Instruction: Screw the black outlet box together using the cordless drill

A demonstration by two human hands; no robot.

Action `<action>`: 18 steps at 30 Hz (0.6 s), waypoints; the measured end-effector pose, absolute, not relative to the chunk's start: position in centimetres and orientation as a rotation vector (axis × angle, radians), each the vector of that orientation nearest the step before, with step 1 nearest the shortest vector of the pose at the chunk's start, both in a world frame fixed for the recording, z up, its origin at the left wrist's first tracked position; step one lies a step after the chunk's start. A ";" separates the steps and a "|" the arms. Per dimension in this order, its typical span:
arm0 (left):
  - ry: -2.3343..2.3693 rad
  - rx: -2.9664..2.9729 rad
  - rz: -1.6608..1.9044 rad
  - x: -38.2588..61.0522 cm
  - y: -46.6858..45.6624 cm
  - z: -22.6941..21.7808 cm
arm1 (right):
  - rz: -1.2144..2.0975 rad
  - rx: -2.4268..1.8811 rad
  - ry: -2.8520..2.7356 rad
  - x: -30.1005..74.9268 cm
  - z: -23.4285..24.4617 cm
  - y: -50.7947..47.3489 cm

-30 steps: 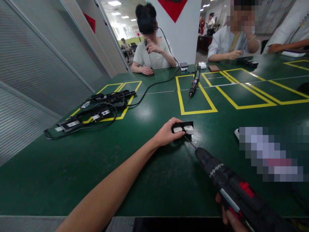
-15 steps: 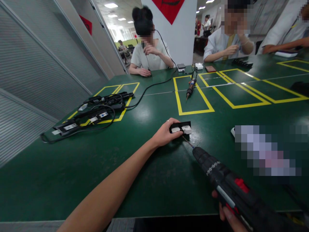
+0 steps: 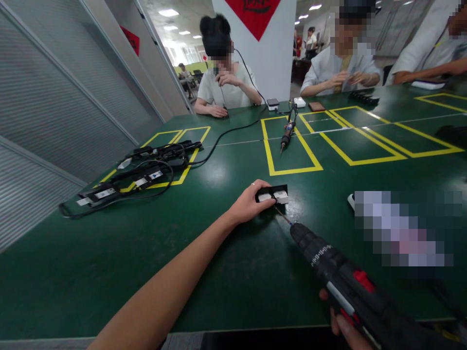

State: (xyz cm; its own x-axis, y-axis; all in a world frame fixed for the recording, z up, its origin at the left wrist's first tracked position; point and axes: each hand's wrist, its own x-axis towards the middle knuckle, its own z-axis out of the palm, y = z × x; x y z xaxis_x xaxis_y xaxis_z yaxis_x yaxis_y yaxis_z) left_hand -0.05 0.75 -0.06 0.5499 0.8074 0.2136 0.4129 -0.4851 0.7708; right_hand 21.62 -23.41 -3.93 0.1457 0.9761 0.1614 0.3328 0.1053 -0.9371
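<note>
Black piece point(image 3: 281, 195) in left grip point(image 3: 249, 202), end protruding.

Little black bracket point(image 3: 279, 188) with two white blocks point(image 3: 280, 197), sitting well in from the tabletop's point(image 3: 219, 277) near edge. Chunky black-and-red drill point(image 3: 345, 270) slants over that edge, thin bit point(image 3: 283, 215) aimed at the bracket, can't tell if touching.

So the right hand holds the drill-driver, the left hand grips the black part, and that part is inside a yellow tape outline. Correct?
Not quite: the black part is outside the yellow tape outlines; the head view shows it on their near side. The rest stands: right hand holding the drill-driver, left hand gripping the part.
</note>
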 end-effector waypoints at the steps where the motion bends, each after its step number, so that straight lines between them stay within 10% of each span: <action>1: 0.978 2.110 0.750 -0.1 0.7 0.0 | 0.804 -1.414 -1.366 21.6 -3.9 -23.4; 18: 0.965 2.111 0.757 -0.1 0.7 -0.1 | 0.752 -1.437 -1.312 21.7 -4.3 -23.8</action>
